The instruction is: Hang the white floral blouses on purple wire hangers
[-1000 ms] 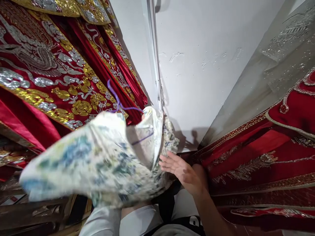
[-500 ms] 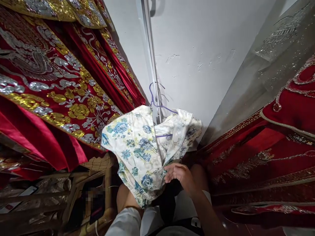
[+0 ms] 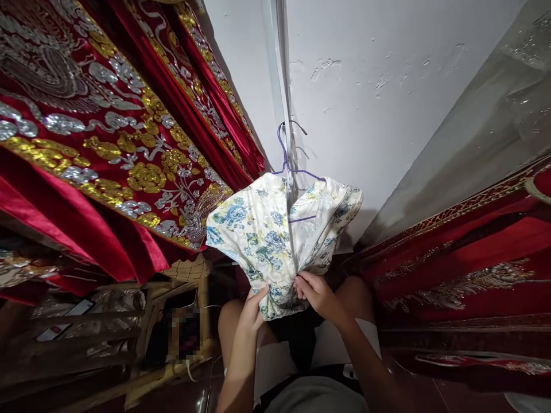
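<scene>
A white short-sleeved blouse (image 3: 269,238) with blue flowers hangs before me, its front open in a V. It is on a purple hanger (image 3: 284,150), whose hook is at the metal pole (image 3: 282,74). My left hand (image 3: 253,308) is closed on the lower left side of the blouse, thumb in front and fingers hidden behind the cloth. With fingertips pinched together, my right hand (image 3: 314,292) holds the front edge near the bottom of the neckline. The cloth bunches between both hands.
Red drapery with gold and silver embroidery (image 3: 146,175) hangs at the left. More red beaded fabric (image 3: 477,269) is on the right, beside clear plastic sheeting (image 3: 482,97). A wooden rack (image 3: 129,350) stands low left. The white wall (image 3: 357,46) is behind the pole.
My left hand has come into view and taken hold of the blouse's lower left side. My right hand has closed on the front edge. The blouse's lower part is gathered up.
</scene>
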Available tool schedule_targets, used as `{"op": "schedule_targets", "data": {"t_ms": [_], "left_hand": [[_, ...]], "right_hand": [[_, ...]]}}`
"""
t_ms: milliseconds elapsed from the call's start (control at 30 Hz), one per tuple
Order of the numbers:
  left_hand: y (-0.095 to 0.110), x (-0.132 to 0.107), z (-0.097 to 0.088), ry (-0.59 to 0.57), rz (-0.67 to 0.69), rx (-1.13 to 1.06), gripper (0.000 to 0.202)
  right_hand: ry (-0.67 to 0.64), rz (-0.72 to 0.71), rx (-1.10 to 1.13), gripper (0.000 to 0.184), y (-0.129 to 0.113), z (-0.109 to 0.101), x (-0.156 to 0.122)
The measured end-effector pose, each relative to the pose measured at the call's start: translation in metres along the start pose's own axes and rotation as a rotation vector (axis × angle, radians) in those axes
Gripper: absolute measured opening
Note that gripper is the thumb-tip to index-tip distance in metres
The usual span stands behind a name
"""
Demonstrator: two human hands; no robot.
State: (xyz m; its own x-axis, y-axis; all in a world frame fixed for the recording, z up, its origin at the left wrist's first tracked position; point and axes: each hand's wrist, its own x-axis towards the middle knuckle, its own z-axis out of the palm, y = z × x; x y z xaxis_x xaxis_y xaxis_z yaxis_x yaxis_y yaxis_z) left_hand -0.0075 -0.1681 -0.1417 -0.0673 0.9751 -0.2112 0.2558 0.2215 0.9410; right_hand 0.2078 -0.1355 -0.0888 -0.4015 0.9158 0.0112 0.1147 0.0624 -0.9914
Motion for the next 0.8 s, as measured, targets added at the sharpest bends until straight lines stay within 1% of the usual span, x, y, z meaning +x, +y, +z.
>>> {"op": "schedule_targets", "data": {"t_ms": [33, 67, 100, 133, 167, 200, 233, 267, 300, 333, 400, 433, 467, 533, 567, 667, 700, 733, 800], "left_hand": [[0.003, 0.004, 0.003, 0.047, -0.022, -0.072, 0.05], [0.007, 0.007, 0.008, 0.124, -0.035, -0.143, 0.05], [0.01, 0.008, 0.013, 0.234, -0.027, -0.196, 0.051], [0.013, 0.008, 0.02, 0.366, 0.008, -0.212, 0.051], [0.016, 0.008, 0.028, 0.505, 0.082, -0.182, 0.05], [0.017, 0.006, 0.037, 0.619, 0.18, -0.124, 0.048], [0.018, 0.004, 0.046, 0.678, 0.284, -0.054, 0.045], [0.018, 0.002, 0.056, 0.675, 0.376, 0.01, 0.04], [0.019, 0.0, 0.065, 0.62, 0.44, 0.054, 0.036], [0.019, -0.002, 0.073, 0.54, 0.47, 0.076, 0.031], [0.022, -0.003, 0.086, 0.405, 0.466, 0.069, 0.018], [0.024, -0.004, 0.091, 0.374, 0.464, 0.056, 0.012], [0.026, -0.003, 0.093, 0.356, 0.467, 0.048, 0.013], [0.028, -0.002, 0.097, 0.326, 0.485, 0.056, 0.02], [0.028, -0.001, 0.098, 0.307, 0.493, 0.077, 0.02], [0.02, 0.003, 0.106, 0.226, 0.521, 0.198, 0.021], [0.017, 0.005, 0.109, 0.197, 0.535, 0.236, 0.022], [0.014, 0.007, 0.112, 0.17, 0.55, 0.266, 0.023], [0.013, 0.013, 0.112, 0.122, 0.575, 0.298, 0.023]], "right_hand": [[0.026, -0.005, 0.011, 0.046, -0.001, 0.003, 0.0], [0.056, -0.001, 0.026, 0.044, -0.001, 0.006, 0.0], [0.092, 0.014, 0.043, 0.042, -0.002, 0.008, 0.001], [0.129, 0.035, 0.061, 0.04, -0.003, 0.009, 0.001], [0.158, 0.058, 0.079, 0.039, -0.004, 0.01, 0.002], [0.174, 0.08, 0.091, 0.037, -0.004, 0.009, 0.003], [0.174, 0.1, 0.101, 0.036, -0.004, 0.008, 0.003], [0.147, 0.12, 0.111, 0.035, -0.004, 0.007, 0.004], [0.096, 0.141, 0.123, 0.034, -0.004, 0.005, 0.004], [0.03, 0.161, 0.135, 0.033, -0.005, 0.004, 0.005], [-0.096, 0.196, 0.151, 0.032, -0.007, -0.001, 0.006], [-0.132, 0.204, 0.152, 0.033, -0.01, -0.005, 0.008], [-0.142, 0.202, 0.15, 0.033, -0.016, -0.01, 0.012], [-0.094, 0.161, 0.148, 0.033, -0.036, -0.025, 0.025], [-0.044, 0.126, 0.154, 0.033, -0.05, -0.034, 0.035], [0.149, 0.005, 0.187, 0.036, -0.104, -0.061, 0.073], [0.208, -0.028, 0.212, 0.037, -0.122, -0.067, 0.085], [0.231, -0.077, 0.248, 0.036, -0.138, -0.071, 0.095], [0.26, -0.171, 0.295, 0.037, -0.16, -0.07, 0.107]]}}
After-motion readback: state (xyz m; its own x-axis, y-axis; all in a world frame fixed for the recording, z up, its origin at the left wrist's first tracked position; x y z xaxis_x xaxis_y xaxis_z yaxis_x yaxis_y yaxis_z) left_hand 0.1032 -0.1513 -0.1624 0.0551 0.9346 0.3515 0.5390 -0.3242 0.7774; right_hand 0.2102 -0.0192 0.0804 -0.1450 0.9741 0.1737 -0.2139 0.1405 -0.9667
